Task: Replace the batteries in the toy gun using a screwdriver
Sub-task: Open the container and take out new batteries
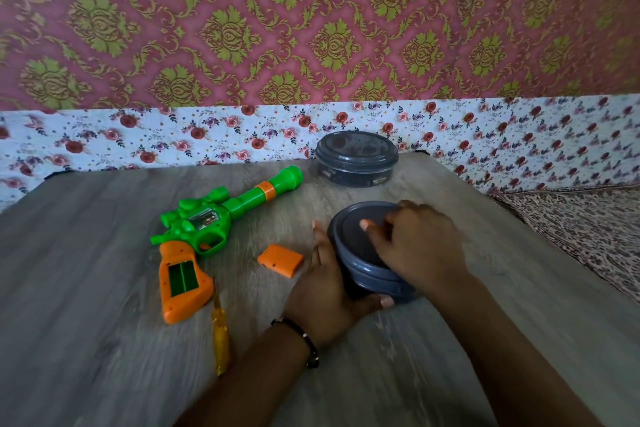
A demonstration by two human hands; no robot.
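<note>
A green and orange toy gun lies on the table with the battery bay in its orange grip uncovered and no batteries showing in it. Its orange cover rests to the right of the grip. A yellow screwdriver lies below the grip. My left hand grips the left side of a round grey lidded container, thumb under its near edge. My right hand curls over the container's lid from the right.
A second round grey container stands at the table's far edge. The wooden table meets a floral cloth and patterned wall behind. A leopard-print fabric lies off the right edge.
</note>
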